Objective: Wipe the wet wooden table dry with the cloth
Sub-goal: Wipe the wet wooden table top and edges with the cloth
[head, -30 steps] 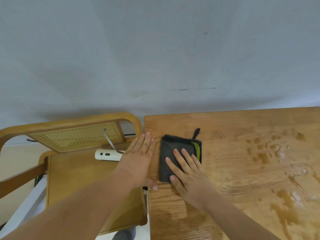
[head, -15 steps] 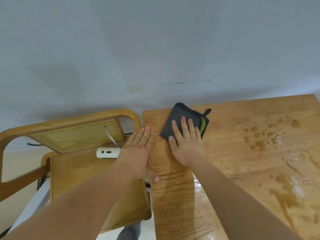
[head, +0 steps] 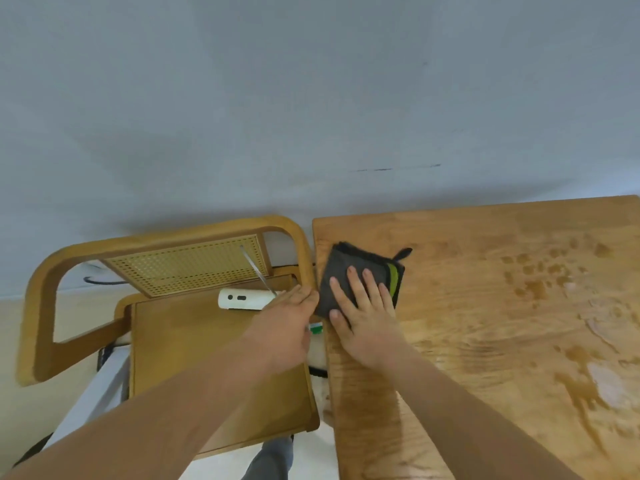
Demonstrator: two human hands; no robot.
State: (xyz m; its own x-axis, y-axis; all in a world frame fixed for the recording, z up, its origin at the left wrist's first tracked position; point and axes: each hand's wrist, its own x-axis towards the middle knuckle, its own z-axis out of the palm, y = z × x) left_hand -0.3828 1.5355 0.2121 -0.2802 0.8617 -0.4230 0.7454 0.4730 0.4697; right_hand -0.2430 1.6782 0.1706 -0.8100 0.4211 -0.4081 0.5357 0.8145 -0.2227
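A folded dark grey cloth [head: 349, 268] with a green stripe and a small black loop lies near the far left corner of the wooden table [head: 485, 306]. My right hand [head: 363, 313] lies flat on the cloth, fingers straight and spread, pressing it onto the wood. My left hand [head: 287, 323] hovers at the table's left edge with straight fingers and holds nothing; whether it touches the edge I cannot tell. Water patches and droplets [head: 595, 375] cover the right part of the table.
A wooden chair [head: 173, 341] with a cane back stands against the table's left side. A white cylindrical device [head: 242, 299] with a metal loop lies on its seat. A pale wall rises behind the table.
My right hand first slid the cloth away toward the far left corner, then drew it slightly back and leftward. My left hand shifted off the table top to its left edge.
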